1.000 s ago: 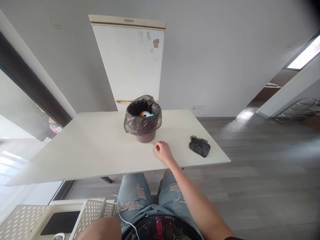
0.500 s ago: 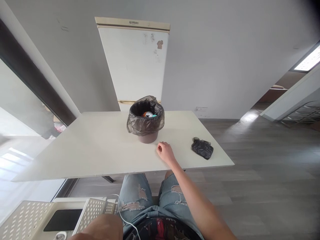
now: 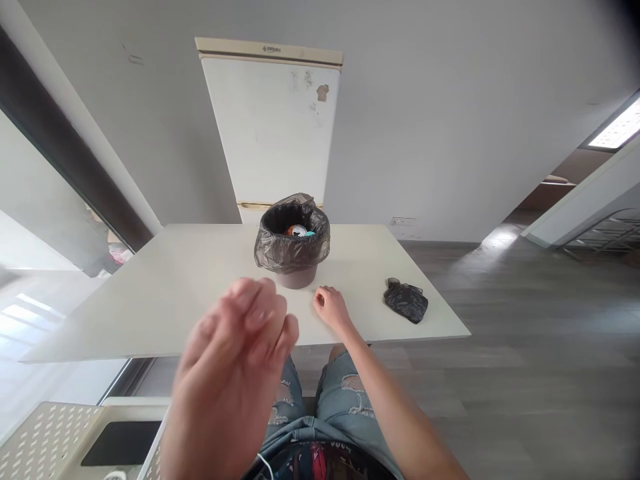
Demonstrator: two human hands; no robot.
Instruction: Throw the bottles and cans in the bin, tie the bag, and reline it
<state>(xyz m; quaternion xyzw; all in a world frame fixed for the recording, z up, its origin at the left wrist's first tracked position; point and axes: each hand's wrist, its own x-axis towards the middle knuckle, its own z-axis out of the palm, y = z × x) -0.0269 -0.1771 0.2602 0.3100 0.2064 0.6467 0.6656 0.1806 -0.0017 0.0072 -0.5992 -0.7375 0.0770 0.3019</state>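
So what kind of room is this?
Probably a room in someone's home, maybe a kitchen or dining area, though I can't be sure. There's a big white fridge, a long pale table, and a bin lined with a dark plastic bag.

A matt brown plastic bin (image 3: pixel 297 278), its liner (image 3: pixel 293 255) thin, crinkled, glossy black plastic; inside, a shiny metal can (image 3: pixel 299 230). At 4 o'clock from the bin, a crumpled, glossy black plastic bag (image 3: pixel 406 302). Underneath, a smooth, pale tabletop (image 3: pixel 205 263). At 12 o'clock, a smooth white refrigerator (image 3: pixel 270 130), roughly scuffed. At 6 o'clock, frayed denim jeans (image 3: pixel 341 390).
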